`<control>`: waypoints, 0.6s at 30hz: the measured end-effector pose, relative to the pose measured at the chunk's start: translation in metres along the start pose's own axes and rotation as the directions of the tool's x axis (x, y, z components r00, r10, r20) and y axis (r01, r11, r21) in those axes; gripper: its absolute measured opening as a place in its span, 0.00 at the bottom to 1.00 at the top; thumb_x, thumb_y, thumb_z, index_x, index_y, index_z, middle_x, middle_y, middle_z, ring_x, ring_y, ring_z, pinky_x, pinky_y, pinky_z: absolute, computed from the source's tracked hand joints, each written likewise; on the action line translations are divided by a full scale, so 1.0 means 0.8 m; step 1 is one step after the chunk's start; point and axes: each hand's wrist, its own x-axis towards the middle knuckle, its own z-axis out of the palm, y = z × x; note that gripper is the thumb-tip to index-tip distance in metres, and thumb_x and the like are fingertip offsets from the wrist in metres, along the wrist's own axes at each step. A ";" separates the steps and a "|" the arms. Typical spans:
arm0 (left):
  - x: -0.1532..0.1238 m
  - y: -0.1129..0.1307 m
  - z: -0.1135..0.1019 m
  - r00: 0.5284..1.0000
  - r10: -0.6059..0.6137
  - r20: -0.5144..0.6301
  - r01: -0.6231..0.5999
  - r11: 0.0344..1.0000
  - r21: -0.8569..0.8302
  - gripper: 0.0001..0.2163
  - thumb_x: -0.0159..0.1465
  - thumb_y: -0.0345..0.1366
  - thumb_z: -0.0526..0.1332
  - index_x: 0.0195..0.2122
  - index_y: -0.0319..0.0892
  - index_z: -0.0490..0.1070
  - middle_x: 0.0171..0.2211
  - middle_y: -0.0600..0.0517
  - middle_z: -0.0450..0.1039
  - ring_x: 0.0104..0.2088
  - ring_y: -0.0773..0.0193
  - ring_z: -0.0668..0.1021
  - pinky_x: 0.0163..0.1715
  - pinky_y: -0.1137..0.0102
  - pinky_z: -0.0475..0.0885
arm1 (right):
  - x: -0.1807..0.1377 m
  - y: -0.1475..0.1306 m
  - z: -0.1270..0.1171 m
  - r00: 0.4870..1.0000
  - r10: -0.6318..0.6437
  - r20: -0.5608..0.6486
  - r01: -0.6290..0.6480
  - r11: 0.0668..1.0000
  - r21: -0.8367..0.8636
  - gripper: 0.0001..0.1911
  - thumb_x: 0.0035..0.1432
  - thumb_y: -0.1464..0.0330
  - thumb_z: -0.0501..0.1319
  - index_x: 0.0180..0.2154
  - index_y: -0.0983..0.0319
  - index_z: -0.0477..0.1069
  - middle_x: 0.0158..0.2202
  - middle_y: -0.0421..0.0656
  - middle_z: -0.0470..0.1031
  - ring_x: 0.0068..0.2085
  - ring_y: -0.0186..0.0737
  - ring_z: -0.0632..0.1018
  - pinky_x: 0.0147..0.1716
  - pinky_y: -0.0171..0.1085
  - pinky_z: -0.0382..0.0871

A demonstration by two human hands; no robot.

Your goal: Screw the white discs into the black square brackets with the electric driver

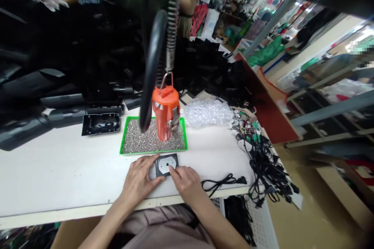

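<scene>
On the white table lies a black square part point(158, 172) with a light octagonal metal plate point(164, 165) set in it, pierced by a dark centre hole and small holes. My left hand point(140, 177) grips the part's left side, fingers at the far corner and thumb at the near edge. My right hand point(187, 181) is curled, its forefinger tip touching the plate near the centre hole; anything pinched there is too small to see. Just beyond is a green tray point(154, 152) full of small metal screws. Over the tray hangs an orange electric screwdriver point(166, 111) on a coiled spring.
A black cable point(224, 181) lies right of my hand, beside heaped cords point(263, 167). Bubble wrap point(207, 113) sits behind them. Black plastic housings point(101, 123) line the back left, before a large dark pile. Two other people stand across the table. A black hose hangs in front.
</scene>
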 end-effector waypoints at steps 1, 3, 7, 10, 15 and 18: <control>-0.001 0.000 -0.001 1.000 0.000 -0.001 0.000 1.000 -0.004 0.29 0.54 0.44 0.67 0.57 0.45 0.65 0.47 0.46 0.76 0.47 0.50 0.74 0.47 0.57 0.68 | -0.002 -0.002 -0.001 1.000 0.006 0.004 -0.006 1.000 -0.019 0.12 0.62 0.78 0.54 0.46 0.66 0.70 0.29 0.43 0.69 0.29 0.37 0.70 0.31 0.39 0.63; -0.001 0.000 -0.002 1.000 -0.003 -0.005 0.003 1.000 -0.013 0.29 0.54 0.43 0.68 0.57 0.45 0.65 0.47 0.47 0.76 0.47 0.50 0.74 0.47 0.57 0.68 | -0.004 -0.005 -0.004 1.000 0.018 0.012 -0.018 0.999 -0.051 0.12 0.62 0.78 0.54 0.46 0.67 0.70 0.27 0.42 0.67 0.28 0.38 0.69 0.31 0.39 0.62; -0.001 -0.002 -0.001 1.000 -0.018 -0.004 0.018 1.000 -0.024 0.29 0.54 0.43 0.68 0.57 0.46 0.65 0.46 0.48 0.76 0.47 0.51 0.74 0.46 0.58 0.69 | 0.000 -0.009 -0.007 1.000 0.019 -0.002 -0.019 0.998 -0.062 0.11 0.61 0.79 0.54 0.44 0.68 0.70 0.24 0.40 0.65 0.25 0.37 0.66 0.28 0.39 0.60; -0.001 -0.003 0.001 1.000 -0.023 0.005 0.023 0.999 -0.033 0.30 0.53 0.42 0.68 0.57 0.46 0.66 0.45 0.48 0.76 0.46 0.51 0.74 0.46 0.58 0.68 | 0.004 -0.010 -0.009 1.000 0.000 0.002 0.000 0.999 -0.047 0.11 0.62 0.80 0.53 0.44 0.69 0.70 0.24 0.41 0.65 0.26 0.37 0.66 0.28 0.39 0.60; -0.001 -0.004 0.000 1.000 -0.016 0.001 0.016 0.999 -0.037 0.28 0.53 0.42 0.68 0.56 0.47 0.66 0.45 0.48 0.76 0.46 0.51 0.74 0.46 0.58 0.68 | 0.001 -0.009 -0.007 0.999 -0.010 0.033 0.011 0.999 -0.036 0.10 0.61 0.79 0.55 0.44 0.70 0.70 0.25 0.41 0.66 0.26 0.37 0.67 0.27 0.39 0.59; 0.000 -0.005 -0.001 1.000 -0.014 0.002 0.014 0.999 -0.045 0.28 0.53 0.42 0.68 0.56 0.47 0.66 0.45 0.48 0.76 0.46 0.51 0.75 0.45 0.58 0.69 | -0.002 -0.012 -0.008 0.998 0.023 0.061 -0.021 0.999 -0.037 0.12 0.60 0.80 0.56 0.45 0.69 0.69 0.25 0.41 0.67 0.25 0.38 0.68 0.26 0.39 0.61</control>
